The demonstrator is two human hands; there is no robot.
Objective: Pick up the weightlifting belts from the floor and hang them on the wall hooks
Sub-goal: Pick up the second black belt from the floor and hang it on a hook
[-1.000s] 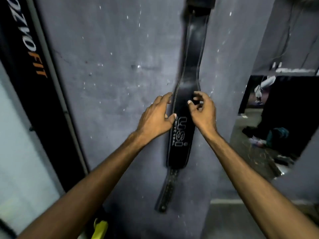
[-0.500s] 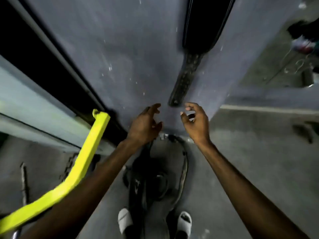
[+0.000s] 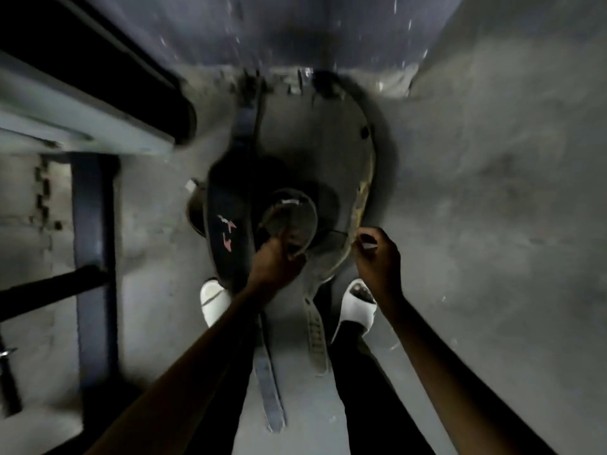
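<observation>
Down at the foot of the wall [image 3: 295,27], belts [image 3: 226,224] lie heaped. The left hand [image 3: 274,261] curls onto them, the right hand [image 3: 377,257] beside a tan belt [image 3: 364,192]; blur hides whether either grips.

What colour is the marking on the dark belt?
The marking looks pinkish red, clearest in the head view.

black belt [image 3: 226,205], pink marks | tan belt [image 3: 364,195] (mottled, worn) | white sandals [image 3: 215,298] | grey floor [image 3: 476,224]

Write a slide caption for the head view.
Left hand and right hand reach toward weightlifting belts heaped on the floor by the person's white slides.
</observation>
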